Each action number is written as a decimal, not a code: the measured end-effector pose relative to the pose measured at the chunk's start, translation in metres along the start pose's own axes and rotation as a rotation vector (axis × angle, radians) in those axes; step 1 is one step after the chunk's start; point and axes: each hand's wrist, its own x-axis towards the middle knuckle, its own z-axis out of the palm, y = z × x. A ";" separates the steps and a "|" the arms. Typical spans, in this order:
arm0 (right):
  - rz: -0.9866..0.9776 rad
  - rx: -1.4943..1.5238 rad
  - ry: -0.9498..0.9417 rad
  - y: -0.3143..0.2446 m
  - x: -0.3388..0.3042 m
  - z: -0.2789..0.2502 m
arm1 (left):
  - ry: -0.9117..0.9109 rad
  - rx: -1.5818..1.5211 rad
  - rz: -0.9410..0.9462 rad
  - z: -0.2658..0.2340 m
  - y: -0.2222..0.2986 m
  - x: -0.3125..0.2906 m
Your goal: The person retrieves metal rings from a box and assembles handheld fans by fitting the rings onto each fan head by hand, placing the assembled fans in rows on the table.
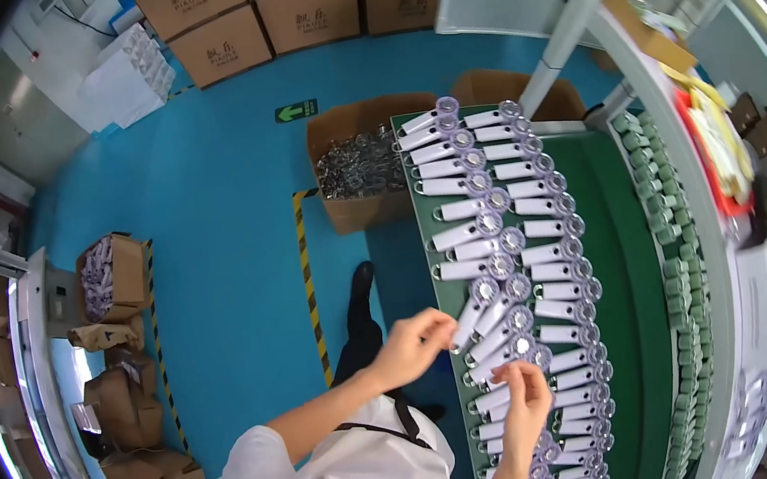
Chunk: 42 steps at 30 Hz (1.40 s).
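Note:
Two long rows of white-handled gadgets with round, clear purplish heads lie on a green table edge beside me. Many have a small metal loop at the handle's end. My left hand is closed in a pinch at the handle end of a slanted gadget in the near row; whatever is between the fingertips is too small to make out. Just to the right, my right hand is closed too, thumb and fingers together over the near row, close to a gadget's head. What it holds, if anything, is hidden.
An open carton of shiny metal pieces stands at the table's far left corner. Beyond the rows runs a dark green belt, then stacked pale green parts. Brown boxes line the back; more cartons stand left.

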 end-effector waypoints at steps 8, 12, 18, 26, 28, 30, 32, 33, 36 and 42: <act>-0.012 -0.572 -0.176 0.137 0.233 0.216 | 0.277 0.488 -0.253 -0.253 -0.273 0.258; -0.020 -1.061 -0.166 0.160 0.285 0.253 | 0.233 0.672 -0.346 -0.317 -0.343 0.374; 0.182 -1.241 -0.036 0.189 0.304 0.260 | 0.033 1.143 -0.574 -0.392 -0.467 0.482; 0.281 -1.420 0.057 0.199 0.288 0.258 | -0.234 1.489 -0.660 -0.441 -0.546 0.587; 0.197 -1.600 -0.160 0.200 0.284 0.249 | -0.245 1.482 -0.632 -0.447 -0.564 0.591; 0.338 -1.791 -0.079 0.199 0.275 0.248 | -0.370 1.486 -0.548 -0.444 -0.557 0.598; 0.511 -1.683 -0.062 0.196 0.275 0.249 | -0.320 1.589 -0.321 -0.465 -0.572 0.595; 0.589 -1.686 -0.028 0.197 0.267 0.248 | -0.311 1.594 -0.260 -0.476 -0.581 0.599; 0.409 -1.833 -0.116 0.193 0.272 0.244 | -0.179 1.271 -0.337 -0.467 -0.558 0.625; 0.528 -1.858 -0.111 0.188 0.273 0.247 | 0.028 1.402 -0.265 -0.431 -0.584 0.621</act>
